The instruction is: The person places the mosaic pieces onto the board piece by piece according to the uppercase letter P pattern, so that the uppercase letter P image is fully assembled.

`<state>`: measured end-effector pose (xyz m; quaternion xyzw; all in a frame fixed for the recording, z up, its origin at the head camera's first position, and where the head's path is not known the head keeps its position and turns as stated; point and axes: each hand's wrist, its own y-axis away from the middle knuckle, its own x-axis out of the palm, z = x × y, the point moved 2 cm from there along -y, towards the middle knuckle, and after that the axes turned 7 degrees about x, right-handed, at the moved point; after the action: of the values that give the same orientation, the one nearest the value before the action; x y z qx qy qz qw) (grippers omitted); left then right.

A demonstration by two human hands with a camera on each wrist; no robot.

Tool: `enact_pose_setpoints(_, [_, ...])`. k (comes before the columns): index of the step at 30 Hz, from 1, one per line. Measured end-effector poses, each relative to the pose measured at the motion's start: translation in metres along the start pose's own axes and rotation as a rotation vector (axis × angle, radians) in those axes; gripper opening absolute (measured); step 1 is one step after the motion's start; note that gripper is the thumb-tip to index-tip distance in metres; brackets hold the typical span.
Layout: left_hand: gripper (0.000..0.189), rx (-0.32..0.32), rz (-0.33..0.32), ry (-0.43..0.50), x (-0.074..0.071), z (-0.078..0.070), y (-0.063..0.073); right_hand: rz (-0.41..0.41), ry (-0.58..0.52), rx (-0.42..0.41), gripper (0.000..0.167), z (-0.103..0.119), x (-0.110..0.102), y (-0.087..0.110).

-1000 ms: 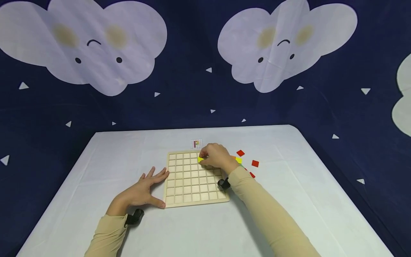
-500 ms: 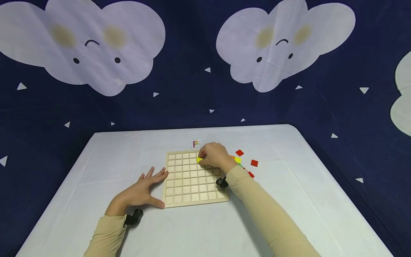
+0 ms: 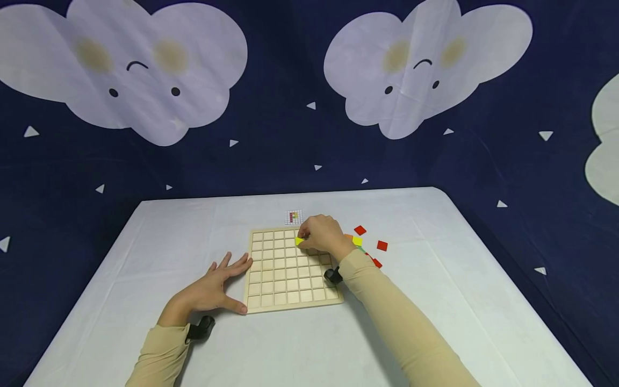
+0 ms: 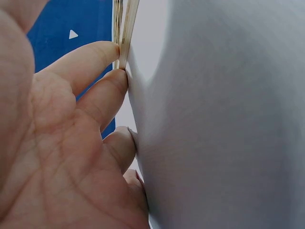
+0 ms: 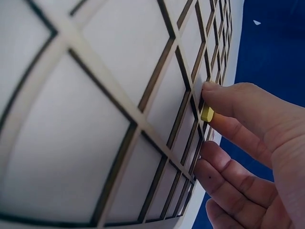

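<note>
A square wooden grid board (image 3: pixel 273 272) lies on the white table. My left hand (image 3: pixel 210 291) has its fingers spread beside it, with fingertips and thumb touching the board's left edge. The left wrist view shows two fingertips (image 4: pixel 119 76) against the wooden rim. Over the upper part of the board, my right hand (image 3: pixel 323 235) pinches a small yellow square tile (image 3: pixel 299 242) between thumb and fingers. Close up in the right wrist view, the yellow tile (image 5: pixel 207 113) is at the grid's surface; whether it sits fully in a cell is hidden by the thumb.
Loose tiles lie right of the board: red tiles (image 3: pixel 382 245), a yellow tile (image 3: pixel 357 241), and orange and green ones partly covered by my right arm. A small printed card (image 3: pixel 293 217) with a coloured grid pattern lies behind the board. A dark blue cloud-print backdrop (image 3: pixel 285 161) stands behind the table.
The head view has drifted very slightly. Both hands keep their places, the right one still pinching the yellow tile at the same spot on the board.
</note>
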<state>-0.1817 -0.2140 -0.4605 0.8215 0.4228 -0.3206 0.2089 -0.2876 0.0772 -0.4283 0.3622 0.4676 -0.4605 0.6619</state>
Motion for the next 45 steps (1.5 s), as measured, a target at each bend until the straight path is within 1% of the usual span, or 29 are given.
enact_pose_setpoints(9, [0.123, -0.003, -0.001, 0.006, -0.0015, -0.0016, 0.0, -0.008, 0.004, -0.013, 0.021, -0.0006, -0.0016, 0.0003])
enact_pose_setpoints(22, [0.124, -0.003, -0.005, 0.007, -0.0012, -0.0006, 0.0009, -0.01, -0.025, -0.01, 0.02, 0.001, -0.0023, -0.0003])
enact_pose_setpoints(36, [0.124, 0.001, -0.015, 0.006, 0.0003, 0.0001, 0.0011, 0.007, -0.069, 0.001, 0.021, 0.0007, -0.0019, 0.0014])
enact_pose_setpoints(45, [0.125, -0.003, -0.011, 0.0, 0.0018, 0.0007, 0.0003, 0.03, -0.063, 0.005, 0.022, -0.0026, 0.0001, 0.0026])
